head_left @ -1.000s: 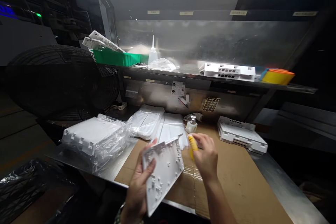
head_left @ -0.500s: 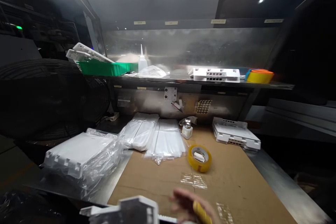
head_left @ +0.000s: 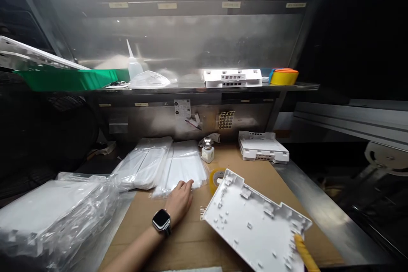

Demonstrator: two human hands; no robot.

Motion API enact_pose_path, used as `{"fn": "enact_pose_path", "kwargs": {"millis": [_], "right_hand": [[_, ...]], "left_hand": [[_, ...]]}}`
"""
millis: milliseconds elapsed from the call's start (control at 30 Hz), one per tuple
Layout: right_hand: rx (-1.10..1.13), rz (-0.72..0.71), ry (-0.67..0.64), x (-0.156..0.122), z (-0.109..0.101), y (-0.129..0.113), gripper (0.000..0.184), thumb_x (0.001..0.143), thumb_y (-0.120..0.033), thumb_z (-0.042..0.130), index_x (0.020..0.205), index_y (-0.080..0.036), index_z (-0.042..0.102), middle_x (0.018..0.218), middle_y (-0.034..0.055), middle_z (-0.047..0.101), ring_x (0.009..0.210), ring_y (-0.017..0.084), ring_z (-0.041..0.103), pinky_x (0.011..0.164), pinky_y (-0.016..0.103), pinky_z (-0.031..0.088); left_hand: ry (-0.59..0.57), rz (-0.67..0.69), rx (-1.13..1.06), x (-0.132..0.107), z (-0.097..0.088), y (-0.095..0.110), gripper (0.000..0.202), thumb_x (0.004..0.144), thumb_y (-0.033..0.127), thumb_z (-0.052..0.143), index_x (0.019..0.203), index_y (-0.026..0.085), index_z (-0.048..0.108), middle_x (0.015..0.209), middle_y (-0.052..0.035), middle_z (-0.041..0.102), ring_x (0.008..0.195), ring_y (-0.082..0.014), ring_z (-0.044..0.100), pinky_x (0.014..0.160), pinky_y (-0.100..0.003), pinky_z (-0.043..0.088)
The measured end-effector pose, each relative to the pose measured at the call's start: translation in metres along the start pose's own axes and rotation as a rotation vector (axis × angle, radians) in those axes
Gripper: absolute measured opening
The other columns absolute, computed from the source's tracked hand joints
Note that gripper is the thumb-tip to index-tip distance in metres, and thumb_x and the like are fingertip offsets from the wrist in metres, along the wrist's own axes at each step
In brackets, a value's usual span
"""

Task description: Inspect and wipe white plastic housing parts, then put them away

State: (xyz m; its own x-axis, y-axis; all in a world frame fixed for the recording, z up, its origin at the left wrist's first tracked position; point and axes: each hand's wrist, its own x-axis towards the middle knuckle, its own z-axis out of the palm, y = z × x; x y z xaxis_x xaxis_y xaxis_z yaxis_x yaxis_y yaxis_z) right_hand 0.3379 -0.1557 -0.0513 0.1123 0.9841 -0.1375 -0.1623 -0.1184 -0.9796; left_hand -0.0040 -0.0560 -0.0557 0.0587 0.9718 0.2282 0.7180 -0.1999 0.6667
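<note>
My left hand [head_left: 180,199], with a black watch on its wrist, is over the near edge of a stack of clear plastic bags [head_left: 186,165]. Its fingers are bent and close together; whatever lies between them is hidden. At the lower right, a white plastic housing [head_left: 251,225] is tilted, its inner side with small posts and clips facing me. My right hand [head_left: 306,255] grips it at the right corner; only a finger in a yellow cover shows, the rest being hidden or out of view. Behind the housing, a roll of yellowish tape [head_left: 214,182] is partly covered.
Bagged white housings [head_left: 47,208] lie at the left, beside a second bag stack [head_left: 145,163]. A small pump bottle [head_left: 208,152] and more white housings [head_left: 263,148] stand at the back of the cardboard [head_left: 188,242]. A shelf above holds a green bin [head_left: 70,80].
My view has shifted right and down. The white housing has come up into view at the right in my right hand. My left hand has reached forward to the plastic bags.
</note>
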Motion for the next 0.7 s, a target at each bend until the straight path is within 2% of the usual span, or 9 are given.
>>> {"fn": "enact_pose_path", "kwargs": {"millis": [100,167,267,433,567,633,700], "right_hand": [[0.011,-0.025,0.079,0.003,-0.01,-0.001,0.067,0.081,-0.072,0.05,0.143,-0.047,0.058,0.139,0.0015,0.069,0.123,0.036,0.067,0.088,0.056,0.063],[0.015,-0.036,0.121,0.004,-0.016,0.001,0.067,0.083,-0.071,0.049,0.143,-0.045,0.059,0.139,0.0017,0.068,0.123,0.036,0.067,0.091,0.057,0.062],[0.036,-0.038,0.157,0.006,-0.021,0.003,0.064,0.086,-0.07,0.048,0.142,-0.042,0.062,0.137,0.0031,0.07,0.123,0.037,0.067,0.095,0.058,0.06],[0.116,-0.028,0.133,0.011,-0.016,0.002,0.06,0.085,-0.07,0.051,0.135,-0.04,0.068,0.129,0.0064,0.074,0.123,0.037,0.068,0.097,0.059,0.057],[0.171,0.01,0.05,0.014,0.003,0.0,0.059,0.084,-0.07,0.057,0.129,-0.035,0.072,0.127,0.0107,0.075,0.121,0.036,0.069,0.098,0.055,0.056],[0.181,0.039,0.001,0.02,0.022,0.002,0.06,0.085,-0.068,0.059,0.127,-0.027,0.073,0.124,0.014,0.076,0.118,0.035,0.071,0.099,0.054,0.055],[0.26,0.139,-0.106,0.029,0.051,0.006,0.061,0.084,-0.066,0.063,0.123,-0.02,0.074,0.118,0.0166,0.077,0.114,0.035,0.072,0.099,0.053,0.055]], "left_hand": [[-0.059,-0.02,0.083,0.013,0.012,-0.013,0.035,0.095,0.031,0.052,0.124,0.015,0.062,0.1,-0.0127,0.07,0.1,-0.0304,0.066,0.093,-0.051,0.051],[-0.081,-0.035,0.099,0.019,0.011,-0.019,0.031,0.097,0.03,0.05,0.123,0.017,0.059,0.098,-0.01,0.071,0.094,-0.0275,0.069,0.089,-0.046,0.051],[-0.102,-0.048,0.073,0.031,-0.004,-0.022,0.025,0.095,0.026,0.051,0.12,0.021,0.052,0.098,-0.0072,0.075,0.093,-0.0273,0.07,0.088,-0.044,0.049],[-0.117,-0.089,-0.106,0.051,-0.029,-0.025,0.03,0.085,0.026,0.068,0.109,0.022,0.05,0.086,0.0006,0.074,0.087,-0.0242,0.07,0.088,-0.042,0.05],[-0.1,-0.123,-0.321,0.057,-0.031,-0.029,0.023,0.089,0.029,0.071,0.104,0.019,0.057,0.079,0.0031,0.063,0.076,-0.0183,0.066,0.077,-0.038,0.056],[-0.078,-0.134,-0.42,0.056,-0.028,-0.028,0.023,0.089,0.028,0.073,0.104,0.018,0.059,0.08,0.0036,0.06,0.07,-0.0153,0.062,0.071,-0.034,0.056],[-0.047,-0.141,-0.519,0.052,-0.023,-0.025,0.022,0.09,0.029,0.073,0.104,0.017,0.061,0.083,0.0028,0.061,0.067,-0.0132,0.06,0.065,-0.031,0.055]]}}
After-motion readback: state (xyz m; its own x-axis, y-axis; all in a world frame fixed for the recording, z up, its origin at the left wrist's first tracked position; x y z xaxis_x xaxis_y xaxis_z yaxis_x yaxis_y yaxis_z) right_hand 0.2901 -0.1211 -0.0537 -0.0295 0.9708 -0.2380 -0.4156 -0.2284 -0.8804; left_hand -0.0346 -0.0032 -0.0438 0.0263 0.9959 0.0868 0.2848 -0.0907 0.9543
